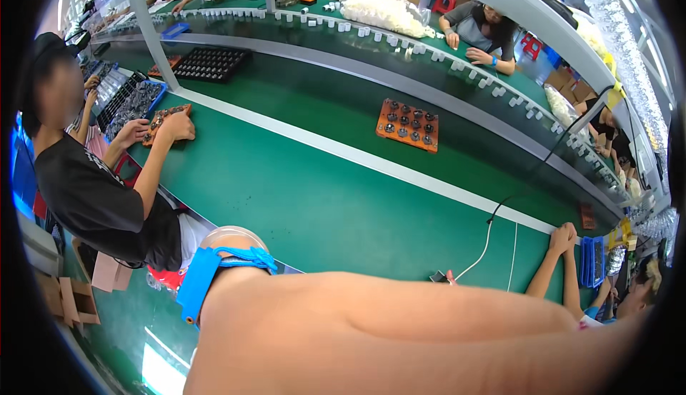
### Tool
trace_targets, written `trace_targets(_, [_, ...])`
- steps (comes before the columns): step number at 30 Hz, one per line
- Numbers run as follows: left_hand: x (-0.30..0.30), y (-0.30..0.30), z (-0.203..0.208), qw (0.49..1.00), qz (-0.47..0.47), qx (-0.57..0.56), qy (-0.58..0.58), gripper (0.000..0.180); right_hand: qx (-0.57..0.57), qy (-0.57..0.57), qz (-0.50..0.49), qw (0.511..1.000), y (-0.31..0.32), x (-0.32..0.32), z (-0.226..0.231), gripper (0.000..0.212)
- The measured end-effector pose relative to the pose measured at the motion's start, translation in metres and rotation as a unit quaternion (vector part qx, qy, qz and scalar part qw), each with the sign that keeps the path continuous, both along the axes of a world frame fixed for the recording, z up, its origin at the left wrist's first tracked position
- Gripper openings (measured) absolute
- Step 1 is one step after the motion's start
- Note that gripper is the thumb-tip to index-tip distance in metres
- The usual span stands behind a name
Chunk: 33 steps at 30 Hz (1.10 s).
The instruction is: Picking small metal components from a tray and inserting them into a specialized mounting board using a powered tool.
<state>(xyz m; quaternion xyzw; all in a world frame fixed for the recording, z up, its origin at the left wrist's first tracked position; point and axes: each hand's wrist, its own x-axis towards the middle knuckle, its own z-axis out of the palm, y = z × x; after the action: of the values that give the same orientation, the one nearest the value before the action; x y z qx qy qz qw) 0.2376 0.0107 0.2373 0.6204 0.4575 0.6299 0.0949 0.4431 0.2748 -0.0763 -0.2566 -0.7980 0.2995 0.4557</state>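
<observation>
Very close to the camera, my left hand (371,331) and wrist fill the lower part of the picture, stretching from left to right. A blue wrist strap (200,281) is fastened round the wrist. The fingertips run out toward the lower right rim, so whether the hand grips anything is hidden. Just beyond its upper edge, a small dark piece (439,277) lies on the green table (343,209) at the end of a white cord (477,261). My right hand does not show.
On the dark green strip beyond the white divider sits an orange tray (409,125) of small dark round parts. At left a co-worker (100,173) handles a similar tray (168,125) beside a blue bin (136,106). Another person's clasped hands (562,238) rest at right near blue trays (592,261).
</observation>
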Motion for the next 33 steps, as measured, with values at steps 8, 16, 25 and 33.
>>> trace_targets(8, [0.038,-0.016,0.015,0.987,0.067,-0.148,-0.022,0.026,0.002,0.005,0.029,1.000,0.006,0.010,-0.002,0.036])
trace_targets(16, [0.040,-0.020,0.022,0.948,0.076,-0.297,-0.086,0.027,0.004,-0.043,0.006,0.999,0.013,0.003,-0.006,0.035])
trace_targets(25, [0.005,0.046,-0.007,0.977,-0.133,-0.005,-0.168,0.054,0.008,-0.041,0.022,0.999,0.020,-0.001,-0.013,0.034])
trace_targets(33, [-0.022,0.083,-0.058,1.000,-0.009,0.013,-0.014,0.042,-0.010,-0.050,0.026,0.998,0.031,0.005,-0.020,0.033])
